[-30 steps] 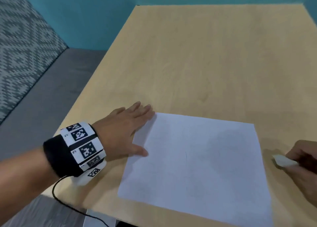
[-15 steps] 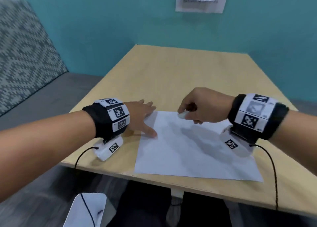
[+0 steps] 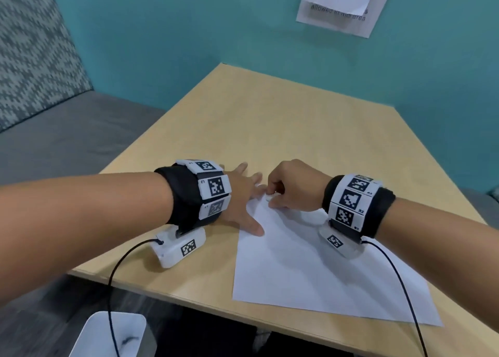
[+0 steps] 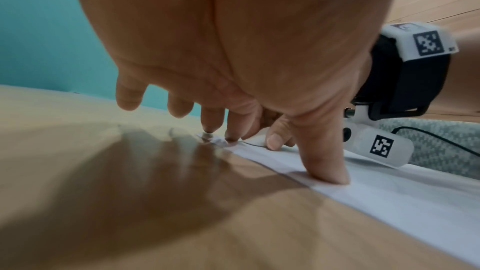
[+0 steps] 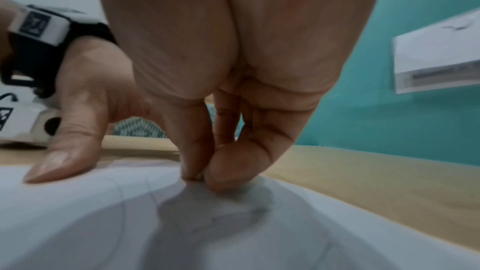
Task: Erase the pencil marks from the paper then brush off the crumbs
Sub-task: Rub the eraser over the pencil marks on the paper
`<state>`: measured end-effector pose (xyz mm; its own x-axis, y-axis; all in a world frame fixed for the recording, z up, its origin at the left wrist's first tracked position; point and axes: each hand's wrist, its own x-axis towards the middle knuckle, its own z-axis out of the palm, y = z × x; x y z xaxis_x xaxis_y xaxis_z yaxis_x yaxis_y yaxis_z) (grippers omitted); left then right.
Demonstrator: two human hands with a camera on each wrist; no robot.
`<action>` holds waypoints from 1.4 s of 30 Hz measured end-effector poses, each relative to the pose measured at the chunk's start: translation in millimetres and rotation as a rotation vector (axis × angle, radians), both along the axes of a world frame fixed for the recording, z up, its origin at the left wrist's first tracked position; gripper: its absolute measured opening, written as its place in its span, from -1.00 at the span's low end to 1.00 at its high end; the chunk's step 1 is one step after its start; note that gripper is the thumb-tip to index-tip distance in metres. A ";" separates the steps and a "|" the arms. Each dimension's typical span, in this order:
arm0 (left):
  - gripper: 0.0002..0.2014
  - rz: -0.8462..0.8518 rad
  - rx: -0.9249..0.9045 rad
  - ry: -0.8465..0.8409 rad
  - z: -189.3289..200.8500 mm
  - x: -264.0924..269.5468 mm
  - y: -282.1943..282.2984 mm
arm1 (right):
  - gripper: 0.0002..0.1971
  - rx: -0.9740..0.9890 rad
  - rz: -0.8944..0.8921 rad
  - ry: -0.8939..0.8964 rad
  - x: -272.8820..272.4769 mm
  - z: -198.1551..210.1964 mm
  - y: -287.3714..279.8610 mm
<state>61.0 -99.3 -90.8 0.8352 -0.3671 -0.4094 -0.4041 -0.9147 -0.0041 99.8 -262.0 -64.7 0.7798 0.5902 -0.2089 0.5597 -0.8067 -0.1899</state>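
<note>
A white sheet of paper [image 3: 318, 265] lies on the wooden table [image 3: 270, 130] near its front edge. My left hand [image 3: 243, 194] is spread flat, its thumb and fingertips pressing the paper's left edge and far corner [image 4: 330, 174]. My right hand [image 3: 291, 188] pinches a small white eraser [image 3: 270, 197] and holds it down on the paper's far left corner, right beside the left fingertips. In the left wrist view the eraser [image 4: 258, 142] shows between the right thumb and fingers. Faint pencil lines [image 5: 148, 190] curve across the paper [image 5: 78, 223] near the right fingertips [image 5: 221, 178].
The table's front edge [image 3: 189, 297] runs close below the paper. A teal wall with a posted notice [image 3: 343, 3] stands behind. A grey bench with a patterned cushion [image 3: 35, 60] sits at the left. Cables hang from both wrist units.
The right hand came in from the right edge with the eraser, crossed the paper and set it on the far left corner. The left hand kept pressing the paper's left side.
</note>
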 end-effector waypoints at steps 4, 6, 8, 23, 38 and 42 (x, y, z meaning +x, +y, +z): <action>-0.04 0.017 -0.017 -0.005 -3.5 -0.3 1.3 | -0.91 0.019 0.106 0.055 -7.5 -3.8 1.1; -0.04 0.027 -0.021 -0.019 -5.7 -2.2 2.5 | -0.92 0.005 0.160 0.098 -9.9 -1.7 -0.5; -0.01 0.019 0.015 -0.031 -5.2 -2.6 2.8 | -0.90 -0.013 0.142 0.069 -0.1 2.1 -4.5; -0.06 0.016 0.017 -0.022 -4.0 -5.5 2.5 | -0.91 -0.041 0.181 0.073 -12.1 2.8 4.9; 0.02 0.020 0.060 0.016 -0.4 -4.4 1.8 | -0.90 -0.022 0.099 0.001 12.9 6.1 -13.5; -0.06 0.015 0.026 0.020 1.5 -5.7 2.3 | -0.88 -0.060 0.259 0.066 -14.7 -0.6 0.9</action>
